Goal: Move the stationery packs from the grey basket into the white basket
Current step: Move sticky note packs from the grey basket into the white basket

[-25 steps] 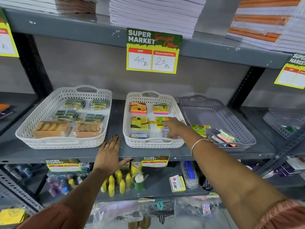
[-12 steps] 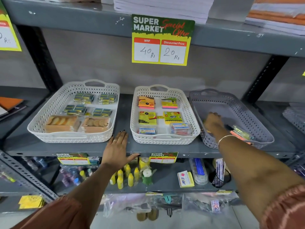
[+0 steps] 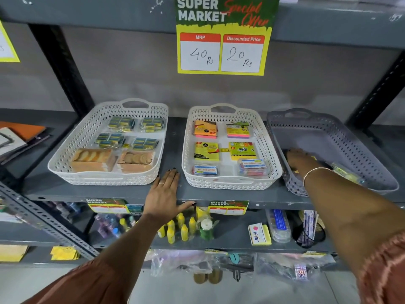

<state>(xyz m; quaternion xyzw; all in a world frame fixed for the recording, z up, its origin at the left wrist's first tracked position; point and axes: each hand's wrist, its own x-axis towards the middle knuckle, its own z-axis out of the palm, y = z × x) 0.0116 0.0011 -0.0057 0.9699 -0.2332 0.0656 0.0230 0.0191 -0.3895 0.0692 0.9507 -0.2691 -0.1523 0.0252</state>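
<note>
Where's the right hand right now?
Head view, right side: the right hand is inside the grey basket at its near-left corner, just right of the middle white basket.

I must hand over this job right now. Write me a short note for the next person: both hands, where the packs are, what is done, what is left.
Left hand: flat and open on the shelf edge, holding nothing.
Right hand: inside the grey basket, over the packs; its grip cannot be seen.
Done: six stationery packs lie in the middle white basket.
Left: a few packs at the grey basket's near end.
</note>
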